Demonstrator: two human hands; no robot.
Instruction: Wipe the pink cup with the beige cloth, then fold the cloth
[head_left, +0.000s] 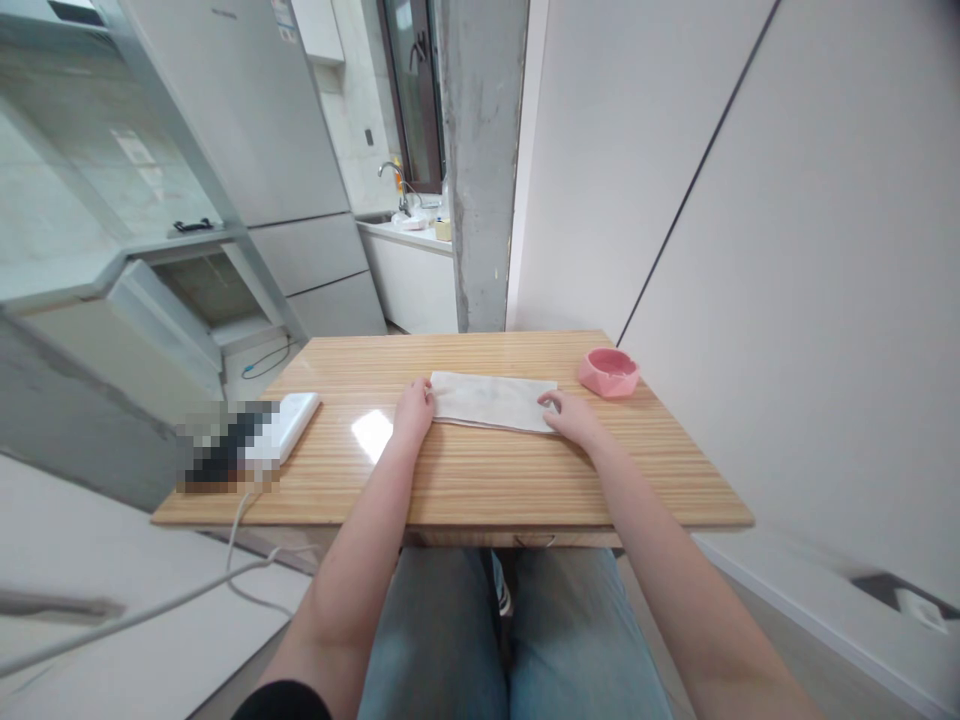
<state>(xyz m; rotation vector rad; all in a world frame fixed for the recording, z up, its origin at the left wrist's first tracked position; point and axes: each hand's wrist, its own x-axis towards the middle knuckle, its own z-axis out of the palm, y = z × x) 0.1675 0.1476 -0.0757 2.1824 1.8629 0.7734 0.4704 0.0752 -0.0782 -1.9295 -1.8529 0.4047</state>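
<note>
Faded blue jeans (pixel 442 630) lie below the pale, rectangular folded cloth (pixel 491 402) on the striped wooden table (pixel 495 490). Left hand (pixel 415 408) and right hand (pixel 571 416) curl at its ends, grip unclear; even, light tension should keep layers aligned.

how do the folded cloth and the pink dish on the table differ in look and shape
The folded cloth is off-white, while the pink dish is pink. The cloth lies flat as a long strip; the dish stands taller, with angular sides and a hollow middle. The cloth has a hand at each end; the dish is untouched. Both rest on the wooden table.
</note>
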